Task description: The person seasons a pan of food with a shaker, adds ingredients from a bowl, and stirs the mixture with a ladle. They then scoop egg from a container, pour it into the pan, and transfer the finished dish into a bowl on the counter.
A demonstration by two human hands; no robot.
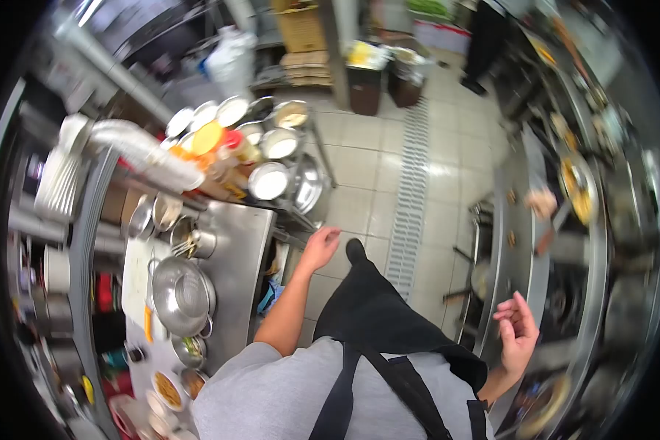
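Observation:
My left hand (321, 248) hangs in the air in front of my body, over the tiled floor, with its fingers loosely extended and nothing in them. Nearest to it is the steel worktable (236, 238), which carries a metal colander (180, 295), a small metal pot (202, 243) and a knife with a yellow handle (148, 323). On the other side, my right hand (517, 334) is raised beside the stove's front edge (497, 264). Its fingers are bent and apart, and it is empty. Neither hand touches anything.
A floor drain grating (411, 169) runs down the aisle. Ahead on the left, bowls of white contents (268, 180) crowd a rack. Bins (364, 88) stand at the far end, near another person's dark-clad legs (484, 48). A wok (578, 189) is on the right.

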